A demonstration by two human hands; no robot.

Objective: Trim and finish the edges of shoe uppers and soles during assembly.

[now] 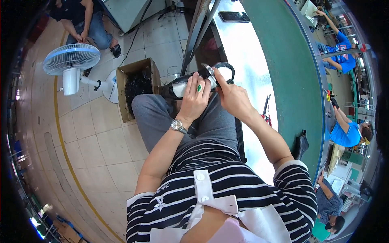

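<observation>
Above my knees lies a black-and-white piece shaped like a shoe (177, 90), its pale inner face partly under my fingers. My left hand (196, 97), wearing a green-stoned ring and a wristwatch, presses closed fingers over it. My right hand (231, 94) is curled round the dark handle of a hand tool with a shiny metal head (207, 68), its index finger stretched along the tool. The metal head sits close to the left fingertips; its exact kind is unclear. A rounded white part with a black rim (223, 74) shows just beyond the right hand, at the bench edge.
On the metal-topped bench (253, 52) to my right lie red-handled pliers (266, 110) and a phone (234, 16). A black pouch-like item (301, 144) rests on the green surface. To my left stand an open cardboard box (121, 87) and a fan (72, 65). Other people sit nearby.
</observation>
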